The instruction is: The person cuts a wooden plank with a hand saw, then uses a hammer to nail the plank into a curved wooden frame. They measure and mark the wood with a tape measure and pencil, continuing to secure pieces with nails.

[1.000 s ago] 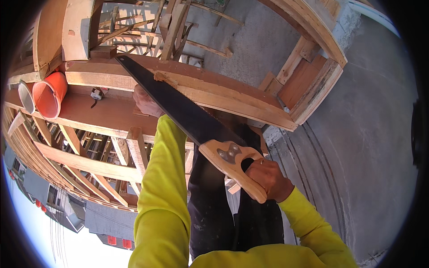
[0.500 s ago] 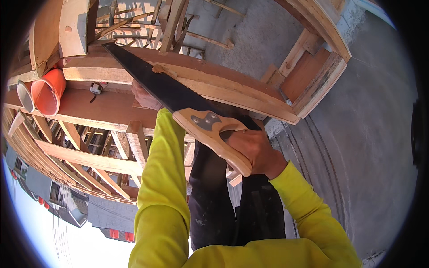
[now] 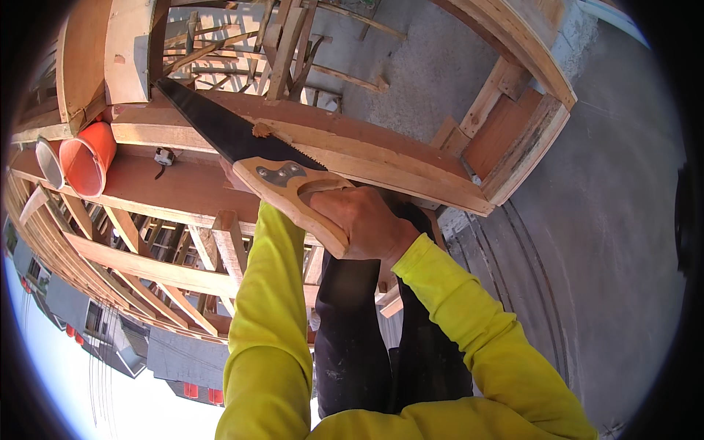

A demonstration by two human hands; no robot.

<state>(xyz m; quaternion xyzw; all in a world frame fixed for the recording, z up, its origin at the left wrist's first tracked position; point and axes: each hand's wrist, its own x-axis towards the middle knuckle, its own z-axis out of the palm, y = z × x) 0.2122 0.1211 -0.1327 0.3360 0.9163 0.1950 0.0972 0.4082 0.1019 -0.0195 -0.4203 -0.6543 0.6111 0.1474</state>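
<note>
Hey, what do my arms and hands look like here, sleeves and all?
Your left sleeve and right sleeve are long, plain and bright yellow-green, with wrinkles and no visible markings. The right cuff ends at the wrist. Your right hand is ungloved; your left hand is mostly hidden.

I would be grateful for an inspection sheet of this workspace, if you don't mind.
Surface: reddish-brown wooden ledge beside a long timber beam.
Job's things: black-bladed handsaw with a pale wooden handle, crossing over the beam.
Clutter: orange plastic bucket and pale grey bucket near the ledge's left end; small white-and-black tape measure.
Grip: right hand closed around the handle; left hand mostly hidden.
Cables: thin dark wires outside, lower left.
Surroundings: grey concrete floor, wooden framework, buildings.
</note>
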